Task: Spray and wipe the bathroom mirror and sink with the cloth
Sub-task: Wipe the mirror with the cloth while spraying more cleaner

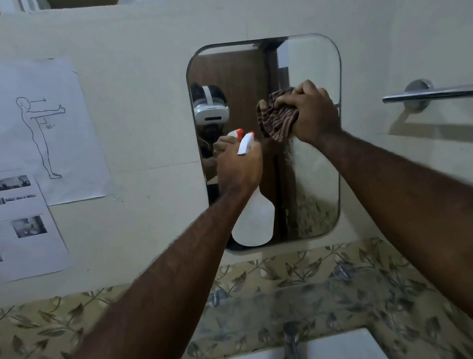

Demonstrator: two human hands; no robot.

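Observation:
A rounded rectangular mirror (317,172) hangs on the cream wall ahead. My right hand (312,112) grips a bunched brown striped cloth (275,118) and presses it against the mirror's upper middle. My left hand (238,167) is closed around the neck of a white spray bottle (254,220) with a white trigger and a red nozzle tip, held upright in front of the mirror's lower left. The white sink (344,350) shows at the bottom edge, with a metal tap (292,346) standing at its back.
A chrome towel bar (436,94) sticks out from the wall to the right of the mirror. Printed sheets (34,134) are stuck on the wall at left. Leaf-patterned tiles (70,322) run below the mirror and around the sink.

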